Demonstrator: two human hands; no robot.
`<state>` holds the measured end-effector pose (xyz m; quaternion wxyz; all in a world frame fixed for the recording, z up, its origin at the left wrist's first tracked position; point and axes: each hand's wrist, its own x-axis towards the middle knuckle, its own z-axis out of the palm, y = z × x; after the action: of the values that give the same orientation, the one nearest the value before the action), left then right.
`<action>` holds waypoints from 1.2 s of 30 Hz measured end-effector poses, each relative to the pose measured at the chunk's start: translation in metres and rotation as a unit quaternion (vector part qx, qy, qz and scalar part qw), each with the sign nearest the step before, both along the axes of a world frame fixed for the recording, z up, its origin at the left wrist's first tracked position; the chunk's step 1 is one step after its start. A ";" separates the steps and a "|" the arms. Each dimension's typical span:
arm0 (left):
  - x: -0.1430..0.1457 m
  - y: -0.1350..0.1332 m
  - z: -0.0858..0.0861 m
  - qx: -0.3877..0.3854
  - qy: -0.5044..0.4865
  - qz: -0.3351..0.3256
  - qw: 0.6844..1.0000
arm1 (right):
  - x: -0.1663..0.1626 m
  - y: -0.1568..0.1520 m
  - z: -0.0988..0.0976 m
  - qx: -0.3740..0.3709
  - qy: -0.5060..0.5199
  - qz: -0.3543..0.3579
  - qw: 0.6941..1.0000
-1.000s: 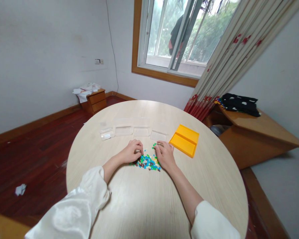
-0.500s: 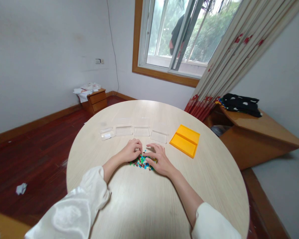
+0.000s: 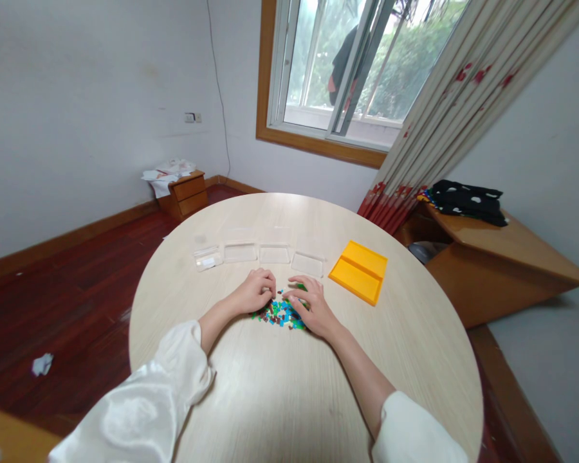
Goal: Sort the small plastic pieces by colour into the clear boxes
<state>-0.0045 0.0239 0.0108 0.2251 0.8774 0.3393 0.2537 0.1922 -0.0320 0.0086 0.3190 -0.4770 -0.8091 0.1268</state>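
Observation:
A loose pile of small colourful pieces [image 3: 280,314], mostly blue, green and dark brown, lies on the round table [image 3: 270,399]. At the left edge of the pile rests my left hand [image 3: 255,291], its fingers curled in and closed; whatever is between the fingertips is hidden. My right hand [image 3: 314,308] is open over the pile's right side, fingers apart, with some green pieces showing beneath and behind it. The pieces are too small for me to name their kind.
Beyond my hands stand several clear plastic boxes in a row, including a left one [image 3: 207,258] and a right one [image 3: 307,263]. A yellow open case [image 3: 358,271] lies to the right. A wooden cabinet [image 3: 506,270] stands past the table's right edge.
My right hand has shifted slightly to the right, uncovering more of the pile's pieces. My left hand stays in place.

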 end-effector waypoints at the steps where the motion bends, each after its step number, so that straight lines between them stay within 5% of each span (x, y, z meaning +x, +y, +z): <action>1: 0.000 0.000 0.000 0.001 -0.003 0.005 1.000 | 0.000 -0.001 0.002 -0.005 -0.002 0.010 1.000; 6: 0.000 0.000 0.000 -0.002 -0.004 0.009 1.000 | -0.002 -0.004 0.007 -0.028 -0.021 0.044 0.998; 18: 0.001 0.003 -0.004 -0.007 -0.008 0.033 0.999 | 0.001 0.005 -0.007 -0.017 0.012 -0.053 0.998; 36: 0.000 0.000 -0.002 -0.010 0.006 0.004 1.000 | 0.000 0.005 -0.007 -0.009 -0.010 -0.063 0.998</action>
<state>-0.0045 0.0241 0.0093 0.2310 0.8752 0.3465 0.2461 0.1921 -0.0267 0.0015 0.3140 -0.5308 -0.7796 0.1086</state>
